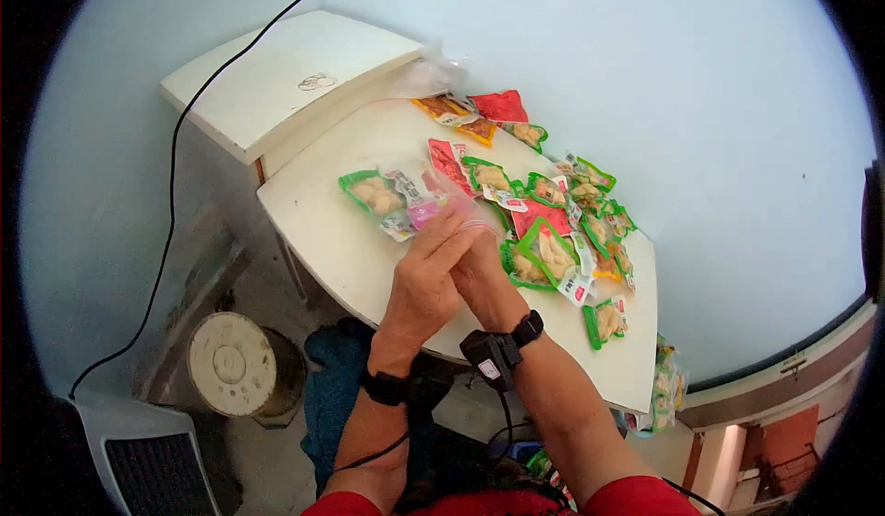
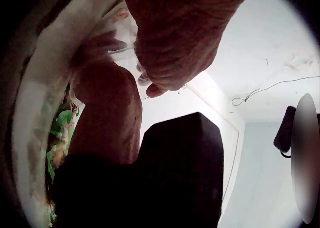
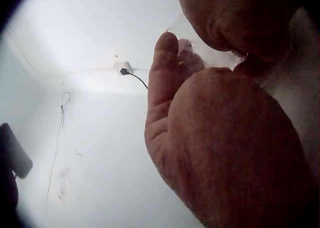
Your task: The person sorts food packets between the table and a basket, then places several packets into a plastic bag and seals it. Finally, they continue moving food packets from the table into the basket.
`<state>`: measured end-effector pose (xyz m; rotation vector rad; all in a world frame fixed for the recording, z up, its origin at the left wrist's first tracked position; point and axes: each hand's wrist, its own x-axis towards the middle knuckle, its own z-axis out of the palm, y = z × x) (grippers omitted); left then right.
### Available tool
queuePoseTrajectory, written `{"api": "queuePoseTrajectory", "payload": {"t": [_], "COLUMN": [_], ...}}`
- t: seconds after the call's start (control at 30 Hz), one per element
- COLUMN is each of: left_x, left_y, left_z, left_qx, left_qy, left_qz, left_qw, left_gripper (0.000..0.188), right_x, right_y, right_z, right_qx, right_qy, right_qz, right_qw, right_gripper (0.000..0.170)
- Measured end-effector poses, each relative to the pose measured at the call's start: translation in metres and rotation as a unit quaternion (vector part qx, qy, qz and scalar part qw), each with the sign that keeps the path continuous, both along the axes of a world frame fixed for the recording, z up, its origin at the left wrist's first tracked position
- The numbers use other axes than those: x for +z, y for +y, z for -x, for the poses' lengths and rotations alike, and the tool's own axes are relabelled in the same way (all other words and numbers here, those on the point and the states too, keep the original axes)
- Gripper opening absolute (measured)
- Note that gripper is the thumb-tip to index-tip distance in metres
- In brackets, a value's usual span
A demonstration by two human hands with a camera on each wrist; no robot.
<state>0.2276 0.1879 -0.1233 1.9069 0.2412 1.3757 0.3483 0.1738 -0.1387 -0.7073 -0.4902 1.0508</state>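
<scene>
Both hands meet over the white table at the mouth of a clear plastic bag point(image 1: 456, 189). My left hand point(image 1: 426, 281) grips the gathered plastic, its fingers pointing away from me. Right beside it, my right hand point(image 1: 481, 265) pinches the same bag near its opening. A green-edged food packet point(image 1: 376, 193) with pale pieces shows at the bag's far end, next to a pink patch point(image 1: 424, 213). In the right wrist view, thin see-through film point(image 3: 212, 55) stretches between the hands. The fingertips are partly hidden behind the hands.
Several green-edged packets point(image 1: 553, 253) and red packets point(image 1: 542, 219) lie heaped on the right of the white table point(image 1: 318, 207). Orange packets point(image 1: 452, 110) lie farther back. A raised white shelf point(image 1: 295, 78) stands at the back left, and a round stool point(image 1: 230, 364) is below left.
</scene>
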Motion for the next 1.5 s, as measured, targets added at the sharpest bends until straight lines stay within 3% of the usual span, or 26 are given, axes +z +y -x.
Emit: {"api": "queuePoseTrajectory", "payload": {"t": [0.13, 0.23, 0.33, 0.43, 0.53, 0.67, 0.73, 0.83, 0.97, 1.13, 1.17, 1.37, 1.5], "left_x": [-0.002, 0.002, 0.002, 0.000, 0.005, 0.003, 0.002, 0.002, 0.003, 0.000, 0.001, 0.001, -0.001], "left_y": [0.001, 0.000, -0.003, 0.001, -0.004, -0.003, -0.002, -0.003, -0.004, -0.003, -0.002, -0.002, -0.002], "left_z": [-0.001, 0.001, 0.001, 0.001, 0.001, 0.002, 0.001, 0.000, -0.001, -0.002, -0.002, -0.002, -0.002], "left_qx": [-0.005, 0.005, -0.012, 0.032, 0.040, 0.047, 0.050, 0.052, 0.047, 0.054, 0.056, 0.054, 0.052], "left_qy": [-0.007, -0.006, -0.003, 0.002, 0.006, 0.013, 0.016, 0.021, 0.020, 0.029, 0.031, 0.026, 0.021], "left_qz": [0.011, 0.013, 0.067, -0.014, -0.020, -0.024, -0.025, -0.025, -0.039, -0.048, -0.046, -0.030, -0.022], "left_qw": [1.000, 1.000, 0.998, 0.999, 0.999, 0.999, 0.998, 0.998, 0.998, 0.997, 0.997, 0.998, 0.998], "left_gripper": [0.047, 0.059, 0.062, 0.063, 0.057, 0.049, 0.050, 0.051, 0.049, 0.047, 0.047, 0.049, 0.053], "right_x": [0.018, 0.031, 0.052, 0.073, 0.086, 0.094, 0.096, 0.083, 0.061, 0.048, 0.056, 0.048, 0.036], "right_y": [-0.019, -0.045, -0.074, -0.115, -0.147, -0.197, -0.220, -0.248, -0.263, -0.242, -0.232, -0.210, -0.217], "right_z": [0.019, 0.024, 0.030, 0.017, -0.021, -0.070, -0.089, -0.114, -0.127, -0.121, -0.115, -0.114, -0.124], "right_qx": [-0.059, -0.036, -0.046, -0.069, -0.172, -0.310, -0.352, -0.398, -0.358, -0.318, -0.277, -0.281, -0.345], "right_qy": [-0.104, -0.102, -0.116, -0.220, -0.347, -0.383, -0.371, -0.406, -0.523, -0.686, -0.667, -0.699, -0.707], "right_qz": [0.062, 0.185, 0.218, 0.232, 0.264, 0.296, 0.292, 0.346, 0.423, 0.424, 0.477, 0.506, 0.459], "right_qw": [0.991, 0.977, 0.968, 0.945, 0.883, 0.819, 0.808, 0.746, 0.647, 0.498, 0.501, 0.420, 0.413], "right_gripper": [0.041, 0.038, 0.035, 0.036, 0.029, 0.022, 0.019, 0.019, 0.022, 0.031, 0.032, 0.027, 0.029]}}
